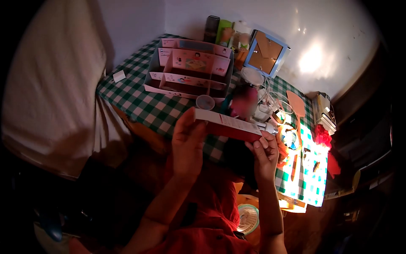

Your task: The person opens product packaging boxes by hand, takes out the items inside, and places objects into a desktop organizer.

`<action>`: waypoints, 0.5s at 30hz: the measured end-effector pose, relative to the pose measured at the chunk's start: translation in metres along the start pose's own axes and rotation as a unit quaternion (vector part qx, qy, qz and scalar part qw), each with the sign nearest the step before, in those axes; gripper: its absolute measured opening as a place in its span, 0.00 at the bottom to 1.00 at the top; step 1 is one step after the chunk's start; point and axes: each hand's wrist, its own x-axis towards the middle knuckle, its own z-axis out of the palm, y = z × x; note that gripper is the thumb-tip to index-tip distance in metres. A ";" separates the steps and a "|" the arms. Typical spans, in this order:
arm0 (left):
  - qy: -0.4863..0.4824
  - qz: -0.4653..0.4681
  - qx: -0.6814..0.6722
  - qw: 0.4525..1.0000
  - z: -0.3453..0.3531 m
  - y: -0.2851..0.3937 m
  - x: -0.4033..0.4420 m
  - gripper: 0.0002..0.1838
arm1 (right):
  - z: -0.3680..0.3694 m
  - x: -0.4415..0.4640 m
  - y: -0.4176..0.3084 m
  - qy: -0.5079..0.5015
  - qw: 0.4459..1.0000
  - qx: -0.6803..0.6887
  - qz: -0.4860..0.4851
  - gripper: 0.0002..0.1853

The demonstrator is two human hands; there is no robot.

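A long, narrow red and white carton (230, 127) is held up in front of me, above the near edge of the table. My left hand (189, 146) grips its left end, with the fingers partly behind it. At the right end, my right hand (264, 154) pinches the carton between thumb and fingers. Small print runs along its pale upper face. Just behind the carton, a small clear round container (205, 102) stands on the checked cloth. A pink divided organizer box (190, 63) sits farther back, its compartments facing up.
The table has a green and white checked tablecloth (135, 99). A blue picture frame (279, 51) leans against the wall, near bottles. White cables (270, 95), an orange fly swatter (296, 103) and a red flower (322, 136) lie to the right. Below stands a basket (248, 219).
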 end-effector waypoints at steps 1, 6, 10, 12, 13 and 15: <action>0.002 0.002 0.000 1.000 -0.001 -0.002 0.000 0.21 | 0.000 0.000 0.001 0.003 1.000 0.013 0.006 0.14; 0.012 -0.027 -0.008 1.000 -0.009 -0.015 0.001 0.14 | 0.000 -0.002 0.001 0.007 0.999 0.025 0.022 0.14; 0.019 -0.018 -0.034 0.999 0.006 -0.009 -0.003 0.15 | 0.000 -0.003 0.000 0.018 0.998 0.043 0.042 0.15; 0.023 0.007 0.016 1.000 0.018 -0.002 -0.002 0.18 | 0.002 -0.004 -0.003 0.025 0.997 0.054 0.050 0.17; 0.022 0.007 0.016 1.000 0.017 -0.004 0.000 0.18 | 0.003 -0.005 -0.003 0.033 0.996 0.066 0.058 0.19; -0.029 0.122 0.172 0.977 0.014 -0.009 0.005 0.19 | 0.004 -0.007 -0.004 0.037 0.994 0.071 0.071 0.21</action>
